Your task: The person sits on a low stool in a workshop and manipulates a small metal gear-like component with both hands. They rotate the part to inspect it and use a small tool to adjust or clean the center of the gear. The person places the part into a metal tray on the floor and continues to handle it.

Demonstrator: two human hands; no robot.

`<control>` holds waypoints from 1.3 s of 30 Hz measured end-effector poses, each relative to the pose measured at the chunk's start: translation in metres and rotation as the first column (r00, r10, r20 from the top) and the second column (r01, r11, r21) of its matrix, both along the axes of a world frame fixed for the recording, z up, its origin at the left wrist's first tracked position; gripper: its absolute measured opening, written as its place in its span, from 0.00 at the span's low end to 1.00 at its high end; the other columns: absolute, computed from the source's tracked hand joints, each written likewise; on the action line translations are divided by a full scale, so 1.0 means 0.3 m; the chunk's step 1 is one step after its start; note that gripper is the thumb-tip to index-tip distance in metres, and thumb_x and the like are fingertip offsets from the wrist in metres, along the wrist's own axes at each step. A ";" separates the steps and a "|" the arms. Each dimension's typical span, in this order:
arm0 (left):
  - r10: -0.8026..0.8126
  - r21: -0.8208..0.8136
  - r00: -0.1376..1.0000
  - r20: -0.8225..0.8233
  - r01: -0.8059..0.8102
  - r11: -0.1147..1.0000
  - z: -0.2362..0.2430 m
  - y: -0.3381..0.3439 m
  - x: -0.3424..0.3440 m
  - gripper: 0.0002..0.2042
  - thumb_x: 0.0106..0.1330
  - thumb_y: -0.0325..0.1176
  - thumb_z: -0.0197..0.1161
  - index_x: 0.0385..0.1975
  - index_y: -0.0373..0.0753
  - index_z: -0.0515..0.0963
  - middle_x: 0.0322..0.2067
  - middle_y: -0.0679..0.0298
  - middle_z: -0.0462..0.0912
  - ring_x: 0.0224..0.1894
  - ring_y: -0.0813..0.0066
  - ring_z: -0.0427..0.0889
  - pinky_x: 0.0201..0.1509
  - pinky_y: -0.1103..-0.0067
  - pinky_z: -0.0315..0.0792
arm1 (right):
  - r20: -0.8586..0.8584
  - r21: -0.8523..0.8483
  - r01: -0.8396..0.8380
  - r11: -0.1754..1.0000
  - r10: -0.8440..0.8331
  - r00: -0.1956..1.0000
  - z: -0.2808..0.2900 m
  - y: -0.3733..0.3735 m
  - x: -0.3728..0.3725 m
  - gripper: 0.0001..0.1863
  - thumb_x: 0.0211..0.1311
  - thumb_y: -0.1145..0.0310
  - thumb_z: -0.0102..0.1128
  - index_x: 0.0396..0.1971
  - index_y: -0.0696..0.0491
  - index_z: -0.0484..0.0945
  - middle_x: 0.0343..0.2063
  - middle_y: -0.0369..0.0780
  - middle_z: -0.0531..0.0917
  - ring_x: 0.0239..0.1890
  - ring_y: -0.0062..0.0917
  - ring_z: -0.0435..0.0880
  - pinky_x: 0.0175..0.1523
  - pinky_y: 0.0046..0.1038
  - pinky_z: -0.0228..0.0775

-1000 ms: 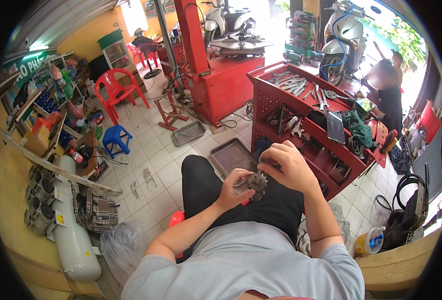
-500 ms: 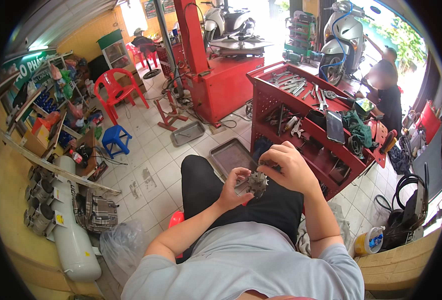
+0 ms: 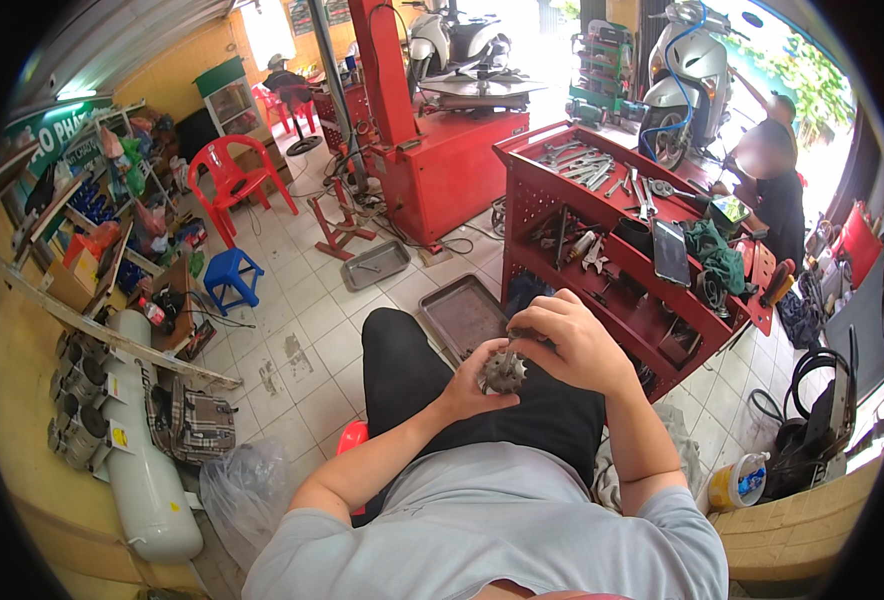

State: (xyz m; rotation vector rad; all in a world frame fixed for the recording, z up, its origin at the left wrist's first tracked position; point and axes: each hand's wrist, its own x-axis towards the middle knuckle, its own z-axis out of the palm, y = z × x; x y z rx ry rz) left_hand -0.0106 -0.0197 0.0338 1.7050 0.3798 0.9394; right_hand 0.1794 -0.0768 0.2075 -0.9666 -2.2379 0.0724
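Observation:
Above my lap, my left hand [image 3: 476, 385] is closed around the side of a round grey metal part with a toothed edge [image 3: 504, 371]. The fingers curl behind it and the thumb lies along its near side. My right hand [image 3: 568, 340] is just to the right and above, its fingers bent and pinched together over the part's upper edge. A thin, light metal piece [image 3: 511, 352] shows between those fingertips and the toothed part; its kind is too small to tell. My fingers hide the far side of the part.
Beyond my knees a shallow metal tray [image 3: 430, 308] lies on the tiled floor, with a smaller tray [image 3: 350, 278] farther off. A red tool cart [image 3: 510, 180] with wrenches stands at my right. A blue stool [image 3: 233, 280] is at left. A person [image 3: 774, 185] sits near a scooter [image 3: 684, 75].
The toothed part has turned and shifted slightly left in my left hand, showing more of its rounded face. My right fingers have moved a little left and down over its upper edge.

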 end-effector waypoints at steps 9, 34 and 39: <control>-0.022 -0.043 0.997 -0.074 0.018 0.999 0.007 -0.027 -0.006 0.18 0.54 0.30 0.76 0.44 0.37 0.79 0.40 0.67 0.83 0.44 0.80 0.81 0.52 0.79 0.74 | -0.005 0.004 -0.062 0.998 0.062 0.998 -0.019 -0.002 -0.024 0.11 0.57 0.65 0.67 0.37 0.52 0.79 0.27 0.36 0.78 0.34 0.29 0.78 0.44 0.30 0.63; 0.179 0.115 0.984 -0.005 -0.177 0.977 -0.025 -0.035 0.010 0.14 0.54 0.30 0.75 0.37 0.38 0.77 0.30 0.69 0.84 0.33 0.83 0.83 0.41 0.80 0.77 | -0.055 -0.031 0.009 0.999 -0.011 0.998 -0.039 0.002 -0.059 0.12 0.59 0.65 0.64 0.41 0.52 0.81 0.26 0.36 0.81 0.31 0.28 0.81 0.42 0.29 0.65; 0.169 0.023 0.982 -0.079 -0.168 0.986 0.004 -0.043 0.008 0.15 0.54 0.31 0.75 0.37 0.38 0.76 0.29 0.69 0.84 0.33 0.82 0.82 0.41 0.80 0.78 | -0.132 -0.124 0.067 0.990 -0.084 0.988 -0.008 -0.022 -0.067 0.12 0.56 0.65 0.68 0.40 0.52 0.82 0.28 0.35 0.82 0.31 0.25 0.80 0.44 0.29 0.65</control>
